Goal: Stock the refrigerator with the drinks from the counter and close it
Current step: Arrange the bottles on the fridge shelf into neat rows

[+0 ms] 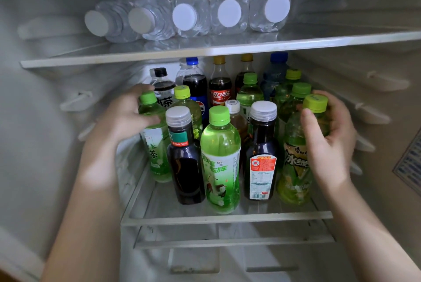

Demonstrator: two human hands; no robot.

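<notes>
Nearest: left hand (127, 120) curled round left green-tea bottle (157, 156); right hand (330, 136) wrapped round right green bottle (293, 163). Both bottles stand on crowded middle shelf (227, 219). Stocking likely near done. Refrigerator (45, 122) not yet closed; table unseen.

1. The left hand (127, 115) is gripping a light-green tea bottle (157, 156) at the left of the middle shelf (227, 219)
2. The right hand (330, 126) is curling round the neck of a yellow-capped green bottle (293, 167) at the right front
3. Two dark bottles (186, 167) are standing upright between them
4. Five water bottles (184, 17) are lying on the upper shelf (136, 57), caps facing outward
</notes>
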